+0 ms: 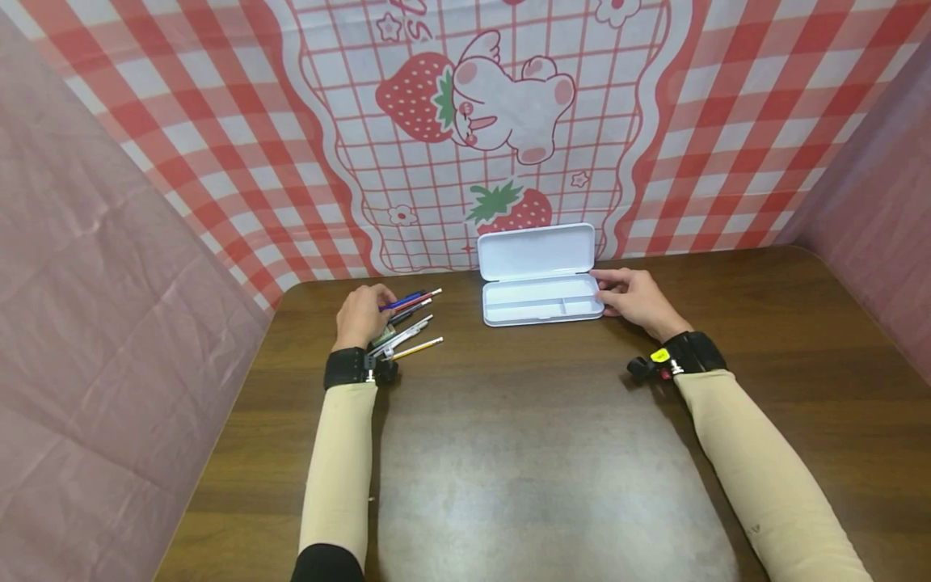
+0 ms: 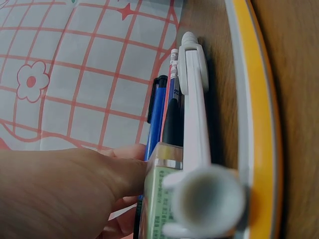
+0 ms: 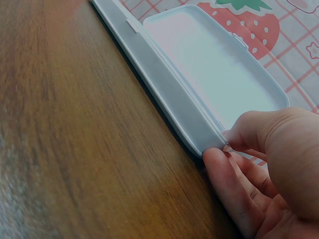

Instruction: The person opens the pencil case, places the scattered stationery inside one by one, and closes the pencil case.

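My left hand [image 1: 361,317] is at the left of the table, over a bunch of pens and pencils. Its thumb and fingers pinch a blue pen [image 2: 157,107], whose clip end points away from the hand. Beside the pen lie a red pencil [image 1: 429,294], a green-labelled block [image 2: 160,199], a white stick-like tool [image 2: 195,119] and a yellow pencil [image 1: 418,348]. A white pencil case [image 1: 541,318] lies with its lid raised at the back, and its compartments hold nothing. My right hand [image 1: 636,300] grips the case's right end between thumb and fingers.
The brown wooden table [image 1: 538,453] ends at the back against a red-checked cloth [image 1: 327,162] with strawberry prints. Pink cloth [image 1: 94,283] hangs on the left side, with more on the right. The case lid [image 1: 537,252] stands close to the back cloth.
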Available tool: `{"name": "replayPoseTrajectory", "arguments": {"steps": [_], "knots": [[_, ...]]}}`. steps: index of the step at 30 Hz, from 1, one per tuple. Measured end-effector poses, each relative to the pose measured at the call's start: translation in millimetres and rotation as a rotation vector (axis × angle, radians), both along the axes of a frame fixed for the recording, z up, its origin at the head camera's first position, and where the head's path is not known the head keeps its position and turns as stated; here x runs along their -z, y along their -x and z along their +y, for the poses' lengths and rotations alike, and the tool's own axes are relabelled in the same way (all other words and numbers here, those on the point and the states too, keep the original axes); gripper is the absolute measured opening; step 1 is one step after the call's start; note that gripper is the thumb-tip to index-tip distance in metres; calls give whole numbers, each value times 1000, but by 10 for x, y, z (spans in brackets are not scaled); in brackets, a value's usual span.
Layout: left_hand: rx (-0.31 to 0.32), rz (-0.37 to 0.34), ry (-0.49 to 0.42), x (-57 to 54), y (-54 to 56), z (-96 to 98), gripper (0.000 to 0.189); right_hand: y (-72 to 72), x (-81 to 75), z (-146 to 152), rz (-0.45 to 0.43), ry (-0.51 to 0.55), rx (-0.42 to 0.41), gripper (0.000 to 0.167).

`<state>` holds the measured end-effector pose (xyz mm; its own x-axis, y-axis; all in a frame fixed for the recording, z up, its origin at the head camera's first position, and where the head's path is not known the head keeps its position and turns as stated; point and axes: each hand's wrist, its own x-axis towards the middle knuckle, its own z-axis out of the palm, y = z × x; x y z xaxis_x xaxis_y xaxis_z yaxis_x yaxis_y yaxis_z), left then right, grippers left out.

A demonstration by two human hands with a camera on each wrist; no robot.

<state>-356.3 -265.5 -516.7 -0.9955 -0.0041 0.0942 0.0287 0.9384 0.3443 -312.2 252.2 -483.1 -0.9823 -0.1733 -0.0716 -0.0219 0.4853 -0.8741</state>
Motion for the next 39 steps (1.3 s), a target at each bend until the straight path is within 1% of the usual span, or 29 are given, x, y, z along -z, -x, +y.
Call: {"name": "replayPoseTrajectory", "arguments": {"steps": [6,11,19,25,27,28,29,31,32,33,34,35,36,38,39], "knots": [[-4,-4,-5,7,-23,0,16,-13,-4,3,6,-12,-3,52],[12,-8,7,9,-29,-4,17,-13,-7,-8,3,-3,2,52],[56,-18,-1,-57,-83,22,21,-6,-14,-8,7,6,3,52],[69,-31,-13,-71,-56,26,21,-13,-16,-11,12,-8,4,51],[76,-33,-20,-123,-74,54,20,-16,-17,-15,16,-6,6,51],[83,-33,-25,-177,-104,83,20,-14,-16,-14,18,-5,7,51],[88,-20,-25,-198,-114,102,20,-14,-16,-15,20,-2,7,51],[105,-9,-32,-344,-208,181,19,-13,-17,-13,24,-2,7,51],[122,15,-37,-345,-197,164,16,-12,-19,-11,23,-2,7,51],[133,34,-38,-399,-234,195,16,-11,-19,-8,23,-3,6,51],[146,44,-36,-477,-288,237,16,-10,-19,-5,22,-4,4,51],[159,61,-31,-516,-315,259,15,-10,-20,-2,22,-3,2,51],[173,65,-33,-595,-367,295,15,-10,-20,0,21,-2,1,51],[194,85,-25,-640,-394,324,15,-7,-16,1,19,4,-1,51],[195,74,-19,-733,-463,392,17,-8,-16,1,18,7,-1,51]]}}
